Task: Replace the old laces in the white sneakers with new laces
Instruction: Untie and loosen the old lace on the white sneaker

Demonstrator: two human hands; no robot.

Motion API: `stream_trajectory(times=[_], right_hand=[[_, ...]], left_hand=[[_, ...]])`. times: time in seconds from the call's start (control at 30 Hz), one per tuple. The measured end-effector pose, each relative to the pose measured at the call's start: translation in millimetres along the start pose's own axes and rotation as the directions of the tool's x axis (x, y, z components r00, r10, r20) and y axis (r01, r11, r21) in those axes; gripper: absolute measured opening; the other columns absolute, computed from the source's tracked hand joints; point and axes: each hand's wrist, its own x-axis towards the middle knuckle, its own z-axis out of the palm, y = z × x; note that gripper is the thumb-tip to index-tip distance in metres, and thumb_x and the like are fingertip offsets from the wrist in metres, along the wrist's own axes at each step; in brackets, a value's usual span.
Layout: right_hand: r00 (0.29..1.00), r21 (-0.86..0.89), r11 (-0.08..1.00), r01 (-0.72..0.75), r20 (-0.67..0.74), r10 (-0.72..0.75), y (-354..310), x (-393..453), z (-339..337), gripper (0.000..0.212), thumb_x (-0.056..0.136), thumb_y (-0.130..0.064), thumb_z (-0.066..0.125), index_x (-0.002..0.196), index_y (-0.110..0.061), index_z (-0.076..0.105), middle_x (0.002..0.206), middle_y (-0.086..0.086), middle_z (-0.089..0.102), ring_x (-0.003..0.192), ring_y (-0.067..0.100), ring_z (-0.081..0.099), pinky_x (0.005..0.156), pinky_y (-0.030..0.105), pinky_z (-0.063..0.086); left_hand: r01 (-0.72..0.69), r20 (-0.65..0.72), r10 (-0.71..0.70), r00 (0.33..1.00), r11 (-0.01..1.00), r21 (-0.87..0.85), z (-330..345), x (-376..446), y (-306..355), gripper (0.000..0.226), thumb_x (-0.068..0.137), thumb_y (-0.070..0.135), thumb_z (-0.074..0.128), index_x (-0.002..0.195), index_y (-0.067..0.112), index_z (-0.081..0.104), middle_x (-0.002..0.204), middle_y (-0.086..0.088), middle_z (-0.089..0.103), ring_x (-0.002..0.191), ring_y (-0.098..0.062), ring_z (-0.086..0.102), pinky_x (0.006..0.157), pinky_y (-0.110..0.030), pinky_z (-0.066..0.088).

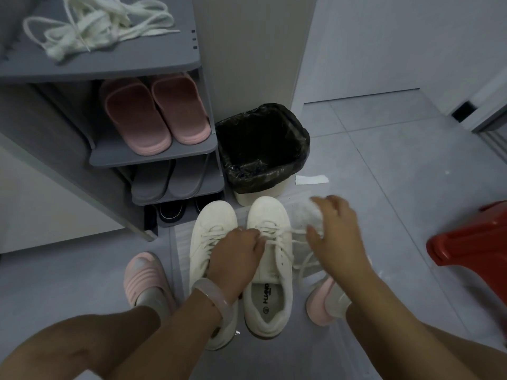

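Farthest left, on the top shelf of the grey shoe rack [109, 64], lies one loose heap of flat white laces [101, 26], presumably the new ones, untouched; how many are in the tangle I cannot tell. Below it the rack holds one pair of pink rubber slippers [153, 116], one pair of grey slippers [175, 182] and a dark pair at the bottom. Near the middle, two white sneakers [211, 237] stand side by side on the floor, toes pointing away, both with laces in their eyelets, so the job looks barely begun: by my reading, old laces are only now being loosened on the right-hand sneaker [270, 270], and both shoes remain to be stripped and relaced. The left hand [236, 259] rests on that shoe's lacing, fingers curled down into the crossings as if pinching one. To its right, the right hand [333, 237] hovers blurred above the loose lace ends [301, 259], fingers spread; whether it holds any strand I cannot tell. Behind the shoes sits one bin lined with black plastic [263, 149], and far right one red plastic stool [472, 242].
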Motion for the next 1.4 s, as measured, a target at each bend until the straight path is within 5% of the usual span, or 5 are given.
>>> stream_trajectory(times=[0.2, 0.77, 0.93, 1.33, 1.4], right_hand=[[0.908, -0.011, 0.972, 0.234, 0.359, -0.215, -20.9, -33.3, 28.8, 0.032, 0.093, -0.032, 0.046, 0.122, -0.018, 0.048, 0.119, 0.0, 0.047, 0.107, 0.018, 0.048, 0.08, 0.027, 0.042], [0.979, -0.272, 0.96, -0.07, 0.165, 0.118, 12.0, -12.2, 31.4, 0.023, 0.091, -0.012, 0.042, 0.111, -0.005, 0.049, 0.12, 0.011, 0.047, 0.102, 0.026, 0.048, 0.074, 0.029, 0.04], [0.963, 0.008, 0.982, 0.188, 0.195, -0.186, -18.1, -28.4, 35.2, 0.037, 0.091, -0.033, 0.05, 0.124, -0.017, 0.046, 0.12, 0.001, 0.043, 0.111, 0.019, 0.042, 0.085, 0.027, 0.04], [0.911, -0.3, 0.862, 0.408, 0.199, -0.362, -33.3, -54.1, 54.2, 0.035, 0.05, -0.048, 0.082, 0.074, -0.026, 0.07, 0.085, -0.001, 0.063, 0.067, 0.016, 0.059, 0.036, 0.018, 0.041], [0.922, -0.304, 0.873, 0.382, 0.186, -0.339, -35.6, -55.2, 56.9, 0.031, 0.051, -0.047, 0.081, 0.068, -0.025, 0.067, 0.083, -0.001, 0.061, 0.066, 0.016, 0.058, 0.034, 0.017, 0.039]], left_hand=[[0.068, 0.081, -0.053, 0.995, 0.979, -0.194, 1.1, 17.5, 4.3, 0.022, 0.087, 0.02, 0.057, 0.106, 0.009, 0.057, 0.105, -0.006, 0.053, 0.098, -0.019, 0.053, 0.082, -0.024, 0.039], [0.086, 0.055, -0.071, 0.996, 0.928, -0.362, 8.7, 25.0, 1.6, 0.026, 0.097, 0.013, 0.04, 0.072, 0.019, 0.035, 0.074, 0.004, 0.044, 0.066, -0.008, 0.042, 0.057, -0.016, 0.033], [0.061, 0.02, -0.058, 0.998, 0.911, -0.407, 5.9, 25.1, 6.8, 0.013, 0.093, 0.012, 0.049, 0.081, 0.011, 0.043, 0.067, 0.005, 0.047, 0.063, -0.01, 0.045, 0.056, -0.017, 0.034], [0.351, 0.256, -0.241, 0.936, 0.591, -0.726, -18.5, 32.1, 19.9, 0.011, 0.09, 0.013, 0.054, 0.098, 0.015, 0.047, 0.068, -0.003, 0.061, 0.065, -0.014, 0.057, 0.067, -0.025, 0.045], [0.224, 0.125, -0.186, 0.974, 0.783, -0.58, -25.8, 29.8, 24.4, 0.013, 0.09, 0.011, 0.049, 0.101, 0.019, 0.045, 0.072, -0.002, 0.06, 0.068, -0.017, 0.061, 0.067, -0.029, 0.047]])
